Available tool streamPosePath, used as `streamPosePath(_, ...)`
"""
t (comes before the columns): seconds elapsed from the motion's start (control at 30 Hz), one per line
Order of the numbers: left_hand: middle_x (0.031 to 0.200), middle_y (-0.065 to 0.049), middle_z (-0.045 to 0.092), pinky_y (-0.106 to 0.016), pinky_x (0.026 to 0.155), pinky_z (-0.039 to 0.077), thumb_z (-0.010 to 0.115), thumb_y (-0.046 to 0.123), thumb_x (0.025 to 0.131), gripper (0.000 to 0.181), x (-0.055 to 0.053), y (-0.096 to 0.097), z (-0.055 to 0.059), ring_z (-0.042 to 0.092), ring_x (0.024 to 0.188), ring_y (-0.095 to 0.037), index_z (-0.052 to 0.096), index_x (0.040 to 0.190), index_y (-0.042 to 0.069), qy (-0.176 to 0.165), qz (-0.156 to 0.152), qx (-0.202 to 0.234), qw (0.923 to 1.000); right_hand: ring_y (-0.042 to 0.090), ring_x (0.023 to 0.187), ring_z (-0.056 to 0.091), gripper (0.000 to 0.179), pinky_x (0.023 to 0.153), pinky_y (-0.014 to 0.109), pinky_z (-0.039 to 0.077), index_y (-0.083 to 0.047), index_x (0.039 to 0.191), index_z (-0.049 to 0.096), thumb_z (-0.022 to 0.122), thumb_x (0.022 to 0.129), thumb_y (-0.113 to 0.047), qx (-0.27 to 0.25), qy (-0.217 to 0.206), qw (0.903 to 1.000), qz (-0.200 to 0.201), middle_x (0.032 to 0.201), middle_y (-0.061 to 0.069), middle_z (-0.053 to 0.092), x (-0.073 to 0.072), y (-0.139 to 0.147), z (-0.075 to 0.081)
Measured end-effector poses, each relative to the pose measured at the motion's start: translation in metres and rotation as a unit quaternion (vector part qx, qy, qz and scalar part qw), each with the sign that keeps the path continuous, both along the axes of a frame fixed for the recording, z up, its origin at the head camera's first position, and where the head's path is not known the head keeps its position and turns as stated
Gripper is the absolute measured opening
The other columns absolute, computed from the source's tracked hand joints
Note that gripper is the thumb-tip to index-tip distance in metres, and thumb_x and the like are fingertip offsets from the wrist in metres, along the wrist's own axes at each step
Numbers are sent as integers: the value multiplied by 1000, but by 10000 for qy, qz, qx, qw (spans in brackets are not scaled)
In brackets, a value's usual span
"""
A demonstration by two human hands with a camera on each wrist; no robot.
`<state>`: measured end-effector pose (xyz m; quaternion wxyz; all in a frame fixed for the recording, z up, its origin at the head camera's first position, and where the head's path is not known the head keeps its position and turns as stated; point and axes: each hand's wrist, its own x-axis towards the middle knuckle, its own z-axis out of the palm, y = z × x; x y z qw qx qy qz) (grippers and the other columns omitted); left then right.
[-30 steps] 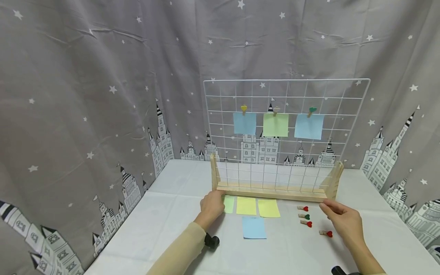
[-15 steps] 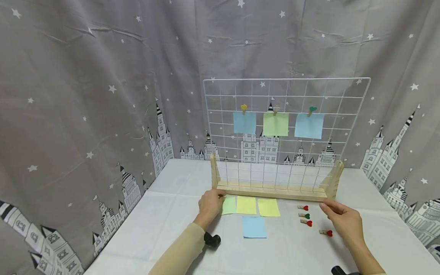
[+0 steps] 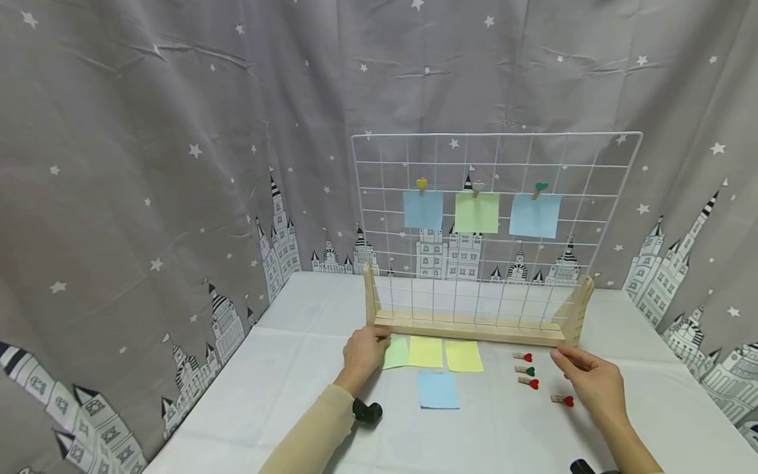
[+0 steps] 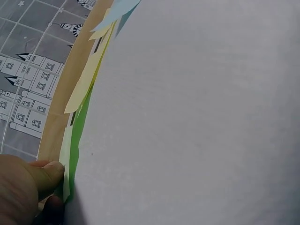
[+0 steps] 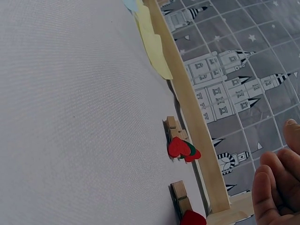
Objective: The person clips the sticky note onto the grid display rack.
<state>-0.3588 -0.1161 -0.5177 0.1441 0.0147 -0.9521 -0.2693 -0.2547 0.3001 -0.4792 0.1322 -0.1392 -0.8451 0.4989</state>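
Note:
My left hand [image 3: 362,354] is at the left front corner of the wooden base, pinching the edge of a light green sticky note [image 4: 77,145] between thumb and finger. Two yellow sticky notes [image 3: 425,352] lie to its right, and a blue sticky note [image 3: 438,390] sits nearer to me. My right hand [image 3: 592,382] hovers by the base's right front corner, fingers loosely bent and holding nothing. Just left of it lie several small wooden clothespins [image 3: 524,370] with red or green hearts; in the right wrist view a red-heart clothespin [image 5: 180,197] lies closest to the hand.
A white wire grid [image 3: 497,135] leans back in a wooden base [image 3: 468,330]. Heart clothespins hold a blue note [image 3: 423,210], a green note [image 3: 476,214] and another blue note [image 3: 535,216] on it. A grey castle-print curtain [image 3: 177,131] hangs behind the white-covered table [image 3: 225,395].
The green note has turned slightly and slid a little left with my left hand, and more of its lower edge shows. My right hand stays in place.

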Motion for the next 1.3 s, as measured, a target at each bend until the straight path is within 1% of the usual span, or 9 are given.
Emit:
streamPosePath(0.13,110,2,79,-45,69,54,80,25,90,13,-1,0,-1,73,98,-29,83,103,27,-55,51,19,10000,0,77,69,62,65,19,53,-5,130,71,77,90,-52,-93,45,9999,10,91,-21,76,0,0,-2)
streamPosePath(0.33,106,2,80,-42,65,53,81,26,89,10,-1,-1,-3,74,93,-28,84,98,28,-46,68,26,10000,-1,76,68,61,64,19,53,-5,129,71,77,90,-51,-173,61,9998,-6,87,-26,74,0,1,-5)
streamPosePath(0.43,106,2,80,-42,65,53,81,25,89,9,0,-1,-2,74,94,-28,84,97,27,-13,30,57,10000,-1,76,68,63,65,19,53,-5,130,71,77,89,-52,-164,23,9999,-18,88,-24,74,0,1,-5)
streamPosePath(0.63,105,1,80,-40,62,52,80,24,89,7,3,-1,-1,73,91,-27,84,95,25,19,-11,90,10000,-2,74,66,64,64,20,52,-4,130,71,77,89,-53,-122,-48,9999,-97,91,-16,78,2,2,-5)
streamPosePath(0.8,103,1,80,-37,60,51,79,25,91,8,3,-3,-1,73,91,-26,84,96,26,90,-58,155,9998,-2,74,67,64,64,19,53,-4,130,71,78,89,-53,-147,-81,9998,-134,90,-21,76,3,4,-5)
streamPosePath(0.87,103,1,80,-37,60,51,78,25,91,7,4,-4,0,73,90,-25,83,96,26,96,-75,217,9997,-1,75,68,65,64,18,53,-4,130,71,78,88,-53,-146,-89,9998,-142,91,-20,76,3,4,-5)
streamPosePath(1.0,102,2,80,-38,62,51,78,24,92,6,5,-7,2,73,89,-23,83,95,26,43,-76,299,9995,-1,73,67,66,63,19,52,-3,130,70,79,88,-52,-208,-87,9996,-181,91,-19,77,3,4,-4)
streamPosePath(1.17,97,6,77,-38,63,49,75,23,94,6,8,-9,6,70,85,-19,81,93,27,-49,-63,329,9994,-2,72,66,66,63,19,52,-2,131,69,79,88,-51,-282,-123,9993,-213,88,-23,74,3,5,-3)
streamPosePath(1.3,94,7,75,-38,62,48,74,22,94,7,12,-9,7,67,83,-17,79,91,26,-87,-47,410,9991,-3,72,66,65,63,18,52,-3,131,69,79,89,-51,-189,-134,9995,-215,91,-16,78,4,4,-4)
